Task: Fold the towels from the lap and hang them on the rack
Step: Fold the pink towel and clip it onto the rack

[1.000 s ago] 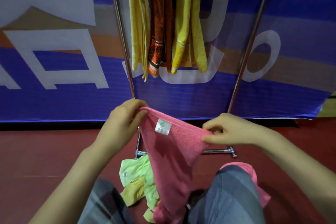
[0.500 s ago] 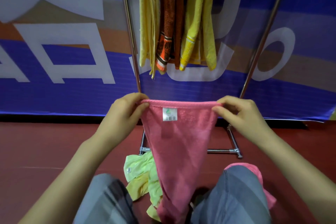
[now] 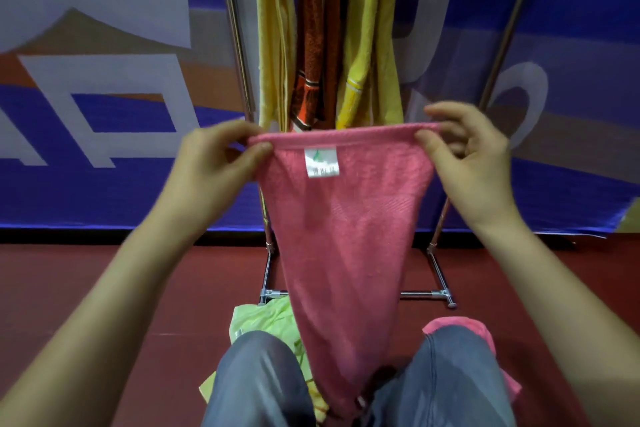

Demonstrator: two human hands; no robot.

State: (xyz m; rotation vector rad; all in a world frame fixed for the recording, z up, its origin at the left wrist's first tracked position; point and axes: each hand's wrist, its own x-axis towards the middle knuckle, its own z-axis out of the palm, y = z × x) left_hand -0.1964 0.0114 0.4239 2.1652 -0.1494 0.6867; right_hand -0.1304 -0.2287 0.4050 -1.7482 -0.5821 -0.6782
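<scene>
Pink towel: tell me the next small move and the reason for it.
Probably bring the two top corners together to fold it in half. The left hand and right hand each pinch a corner of the pink towel, its top edge taut and the rest hanging unfolded to the lap, while the towels on the rack hang as narrow strips.

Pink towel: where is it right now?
Head view, centre: the pink towel hangs stretched between the left hand and right hand, in front of the rack, its tail between the knees.
</scene>
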